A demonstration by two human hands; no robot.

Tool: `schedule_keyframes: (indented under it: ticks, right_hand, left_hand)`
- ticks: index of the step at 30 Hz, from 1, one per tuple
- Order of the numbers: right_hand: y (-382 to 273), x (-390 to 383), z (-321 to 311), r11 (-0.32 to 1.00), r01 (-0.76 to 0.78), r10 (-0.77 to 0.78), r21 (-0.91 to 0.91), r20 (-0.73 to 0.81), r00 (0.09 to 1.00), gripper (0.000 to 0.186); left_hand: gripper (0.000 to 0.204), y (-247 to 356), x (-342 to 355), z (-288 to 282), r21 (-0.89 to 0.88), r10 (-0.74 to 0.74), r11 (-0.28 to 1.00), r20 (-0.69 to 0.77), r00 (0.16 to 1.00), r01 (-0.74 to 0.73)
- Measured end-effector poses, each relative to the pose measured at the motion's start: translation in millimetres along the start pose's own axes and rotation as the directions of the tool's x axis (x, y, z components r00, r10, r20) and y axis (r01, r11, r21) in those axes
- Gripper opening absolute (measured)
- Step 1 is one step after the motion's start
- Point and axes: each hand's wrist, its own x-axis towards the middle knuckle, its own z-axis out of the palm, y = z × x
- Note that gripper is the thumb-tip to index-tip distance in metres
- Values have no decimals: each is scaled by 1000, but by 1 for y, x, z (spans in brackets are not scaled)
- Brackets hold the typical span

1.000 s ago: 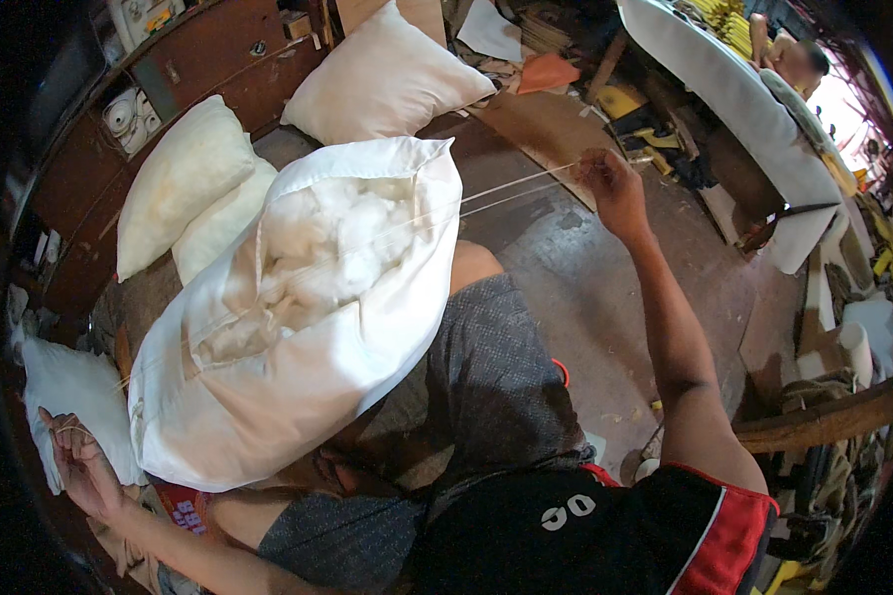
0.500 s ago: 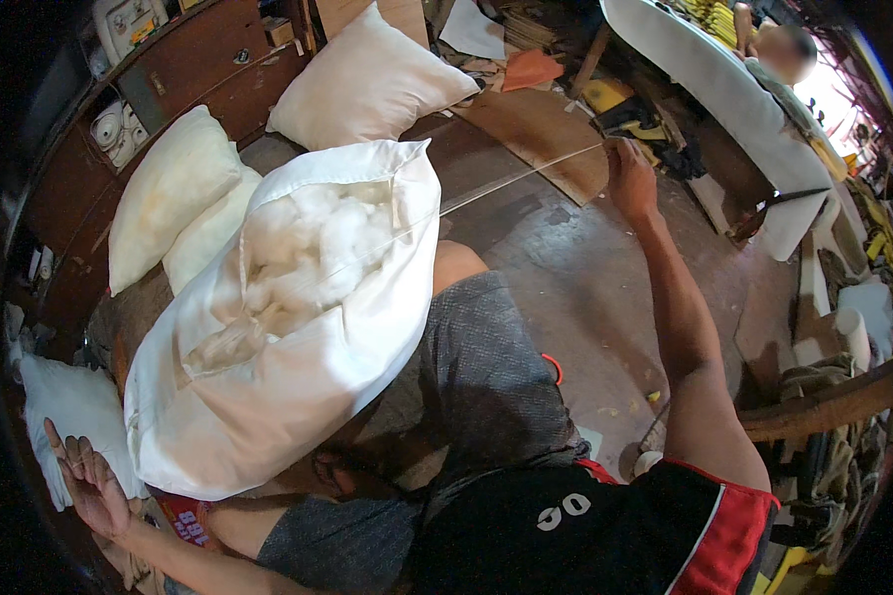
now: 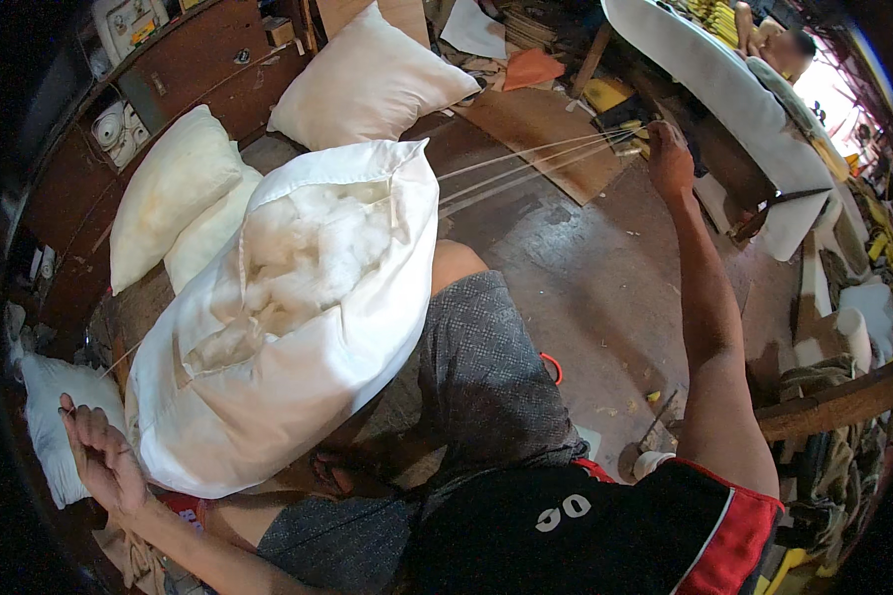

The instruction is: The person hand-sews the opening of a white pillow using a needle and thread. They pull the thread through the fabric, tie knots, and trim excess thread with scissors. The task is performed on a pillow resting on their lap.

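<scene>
I had the right hand stretched out at the far right, fingers pinched together on several thin, pale thread strands. Those ran taut leftward over the dark brown floor to the right edge of a large white fabric cushion cover. Where they went past that edge, I couldn't tell.

Cover lay across the lap, mid-scene left, over grey patterned shorts, tilted with one end near left and the other far right. Its long slit gaped, showing fluffy white fibre stuffing.

I had the left hand near left, palm turned up, fingers half curled, just beside the cover's near end. Couldn't tell whether it gripped anything. A single thin strand showed a bit farther off, between the cover and a soft white cushion at the left.

Farther left, two cream fabric cushions leaned one on the other, near a brown wooden cabinet. Beyond the cover sat a plump off-white square cushion; to its right, a flat brown board and a flat orange scrap. Far right: a long white padded panel, with another person behind it.
</scene>
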Motion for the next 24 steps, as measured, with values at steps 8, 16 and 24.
schedule_keyframes:
  ticks: [8, 16, 24]
  right_hand:
    - [-31, 4, 0, 989, 0, -6, 145, 40, 999, 18]
    - [-37, 8, -2, 984, 109, -118, 141, 62, 991, 22]
    - [-37, 3, -10, 990, 109, -122, 89, 167, 978, 29]
  left_hand:
    - [48, 27, -1, -30, -361, 172, 924, 100, 980, -126]
    - [43, 59, -13, -62, -302, 247, 926, 32, 968, -226]
    - [46, 86, -22, -75, -142, 300, 941, -70, 951, -307]
